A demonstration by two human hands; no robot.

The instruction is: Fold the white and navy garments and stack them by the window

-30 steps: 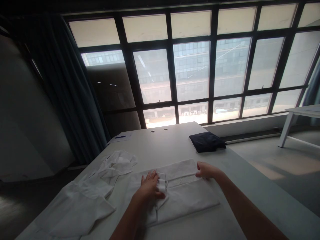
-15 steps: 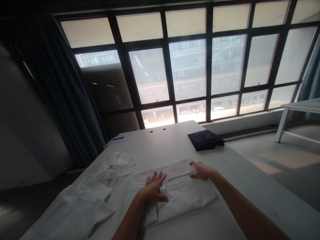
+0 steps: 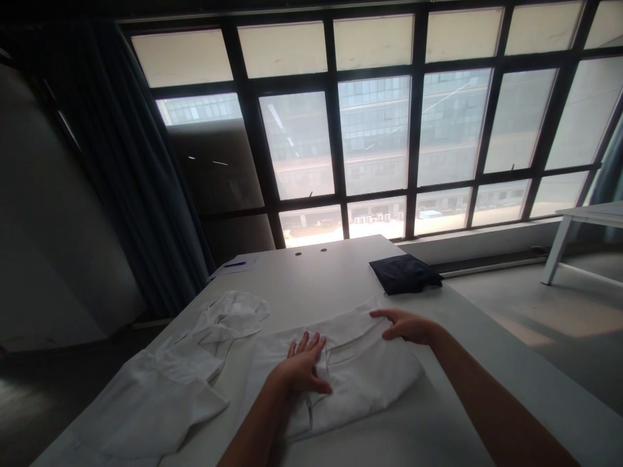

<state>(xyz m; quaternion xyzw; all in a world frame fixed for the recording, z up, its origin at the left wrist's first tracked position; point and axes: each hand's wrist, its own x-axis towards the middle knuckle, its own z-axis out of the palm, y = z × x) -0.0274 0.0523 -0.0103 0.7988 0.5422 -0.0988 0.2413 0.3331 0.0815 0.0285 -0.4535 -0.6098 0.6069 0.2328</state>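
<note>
A folded white garment (image 3: 363, 383) lies before me on the table, its exact kind hard to make out. My left hand (image 3: 304, 366) rests flat on the middle of it, fingers spread. At its far right edge, my right hand (image 3: 403, 324) is closed on the fabric, thumb and fingers pinching the border, and the right side is slightly raised. Beside it on the left, a second white garment (image 3: 150, 402) is spread loosely, with its far part (image 3: 236, 314) crumpled.
The white table (image 3: 331, 272) reaches toward large windows. Folded dark cloth (image 3: 403, 272) lies near its right edge. A blue pen (image 3: 235, 264) sits on paper at the far left. Another white table (image 3: 591, 214) stands on the right, a dark curtain (image 3: 141, 175) on the left.
My right hand has shifted slightly to the right and closed on the garment's edge, lifting that side a little. My left hand stays flat on the fabric. The view has turned slightly left.
</note>
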